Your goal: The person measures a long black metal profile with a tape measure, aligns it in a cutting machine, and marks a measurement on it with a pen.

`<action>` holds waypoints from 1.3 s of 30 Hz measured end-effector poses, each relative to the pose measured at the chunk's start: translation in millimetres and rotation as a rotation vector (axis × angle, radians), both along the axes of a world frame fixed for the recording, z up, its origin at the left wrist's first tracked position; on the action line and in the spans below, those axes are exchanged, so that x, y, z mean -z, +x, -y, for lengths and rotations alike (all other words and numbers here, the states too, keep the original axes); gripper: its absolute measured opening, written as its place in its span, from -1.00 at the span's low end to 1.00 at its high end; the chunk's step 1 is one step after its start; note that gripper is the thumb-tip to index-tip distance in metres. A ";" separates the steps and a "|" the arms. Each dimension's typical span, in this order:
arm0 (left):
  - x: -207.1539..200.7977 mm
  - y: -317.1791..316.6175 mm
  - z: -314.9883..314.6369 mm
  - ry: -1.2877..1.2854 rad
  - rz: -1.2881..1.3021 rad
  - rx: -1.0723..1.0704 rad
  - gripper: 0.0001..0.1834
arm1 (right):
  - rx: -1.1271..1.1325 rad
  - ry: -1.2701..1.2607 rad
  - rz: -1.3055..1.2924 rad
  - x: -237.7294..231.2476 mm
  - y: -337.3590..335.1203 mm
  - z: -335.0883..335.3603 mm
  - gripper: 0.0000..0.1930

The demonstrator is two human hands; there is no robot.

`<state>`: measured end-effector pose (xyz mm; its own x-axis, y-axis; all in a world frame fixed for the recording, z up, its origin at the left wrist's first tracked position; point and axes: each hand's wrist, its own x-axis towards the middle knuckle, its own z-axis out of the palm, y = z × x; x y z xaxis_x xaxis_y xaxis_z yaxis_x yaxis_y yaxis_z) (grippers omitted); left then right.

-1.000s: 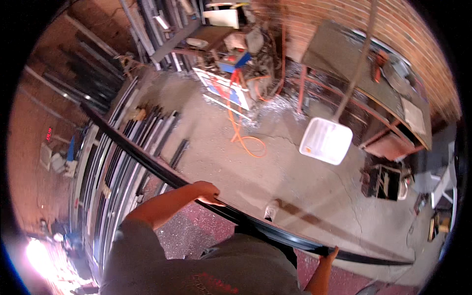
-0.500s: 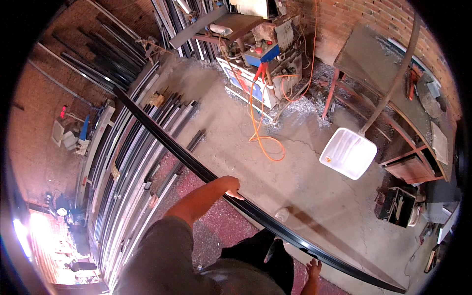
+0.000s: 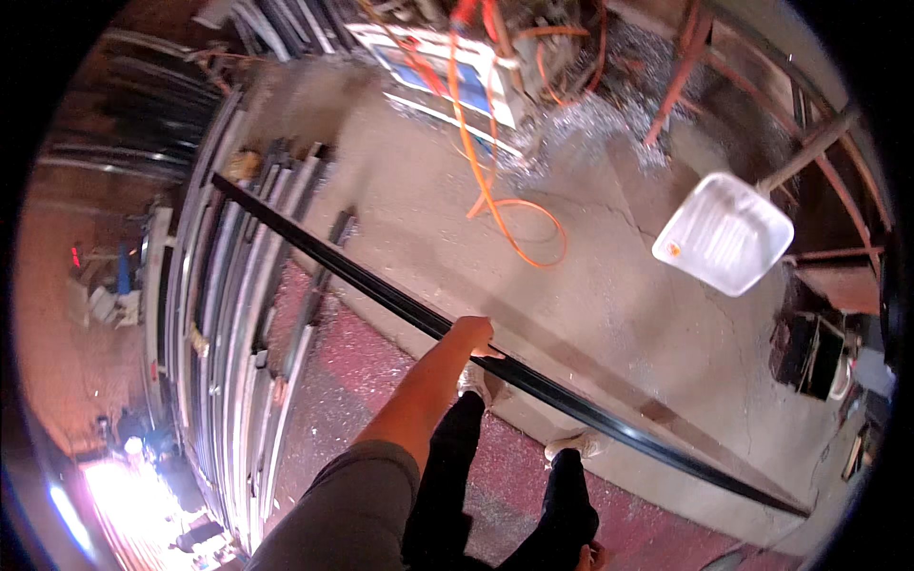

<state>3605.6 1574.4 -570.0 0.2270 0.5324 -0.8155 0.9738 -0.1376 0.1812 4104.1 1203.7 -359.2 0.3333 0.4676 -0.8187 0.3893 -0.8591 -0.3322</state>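
A long black metal profile [image 3: 590, 407] runs slantwise across the view, from the stacked lengths at the left to the lower right. My left hand [image 3: 470, 337] is closed around it near its middle, the thumb on the near side. The lower right end of the profile hangs close to the concrete floor or rests on it; I cannot tell which. My right hand [image 3: 592, 557] hangs low at the bottom edge beside my leg, apart from the profile, its fingers mostly cut off. Both my feet stand below the profile.
Many long metal profiles [image 3: 224, 276] lie stacked at the left. A white long-handled dustpan [image 3: 728, 233] is at the right. An orange hose [image 3: 490, 195] loops down from a machine [image 3: 447, 81] at the back. A black toolbox [image 3: 819, 357] sits far right.
My right hand has dropped away from the profile to the bottom edge. My left hand still grips the profile. The view has tilted downward, showing more of my legs and feet.
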 end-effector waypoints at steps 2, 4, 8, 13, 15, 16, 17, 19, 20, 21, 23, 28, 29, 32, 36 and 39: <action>57.0 7.7 -12.8 -0.073 0.017 0.005 -0.14 | 0.025 0.034 0.075 -14.5 -38.8 -13.8 -0.46; 132.0 -19.8 -2.9 -0.008 0.095 -0.034 -0.14 | 0.047 0.137 0.116 -10.6 -68.7 -21.6 -0.48; 224.6 -20.1 -13.0 -0.067 0.169 -0.060 -0.27 | -0.062 0.121 0.298 -17.8 -106.1 -39.9 -0.56; 267.1 -62.9 -30.7 0.067 0.239 -0.039 -0.40 | -0.140 0.004 0.306 -22.4 -129.8 -82.2 -0.59; 234.7 -22.8 -55.0 -0.152 0.133 0.097 -0.35 | -0.109 -0.001 0.330 -32.2 -128.9 -76.8 -0.60; 221.9 -16.6 -53.8 -0.112 0.156 -0.045 -0.38 | -0.075 -0.003 0.328 -39.9 -127.6 -78.0 -0.59; 232.9 -31.2 -45.1 -0.078 0.201 -0.074 -0.38 | -0.050 0.010 0.321 -29.0 -141.3 -73.8 -0.59; 241.4 -56.0 -33.8 -0.003 0.268 -0.150 -0.38 | -0.043 0.028 0.296 -32.3 -142.6 -77.5 -0.60; 243.3 -76.3 -29.7 0.125 0.262 0.002 -0.32 | -0.056 0.040 0.280 -33.7 -140.8 -79.8 -0.61; 238.2 -89.6 -26.0 0.255 0.247 0.162 -0.26 | -0.063 0.057 0.261 -35.1 -139.0 -79.4 -0.63; 198.9 -46.4 -14.0 0.287 0.274 0.088 -0.20 | -0.043 0.103 0.279 -41.7 -137.0 -52.7 -0.63; 66.0 -4.3 25.3 0.093 0.425 -0.040 -0.22 | 0.078 0.110 0.312 -66.5 -128.2 -2.9 -0.64; 18.5 12.2 29.3 0.035 0.442 -0.001 -0.21 | 0.120 0.087 0.329 -70.5 -126.5 7.5 -0.63; -100.5 42.0 33.1 -0.178 0.177 0.137 -0.22 | 0.214 0.031 0.357 -83.3 -97.6 33.0 -0.58; -154.1 -1.1 57.4 0.333 0.447 0.332 -0.51 | 0.418 -0.129 0.201 -90.9 -17.0 55.4 -0.53; -263.7 75.9 53.7 0.370 0.489 0.258 -0.55 | 0.538 -0.069 0.082 -86.4 54.2 78.6 -0.49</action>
<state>3681.5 1520.6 -306.3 0.6821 0.6364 -0.3602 0.7189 -0.4935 0.4895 4158.3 1125.0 -272.8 0.5748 0.1598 -0.8025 -0.0887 -0.9628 -0.2552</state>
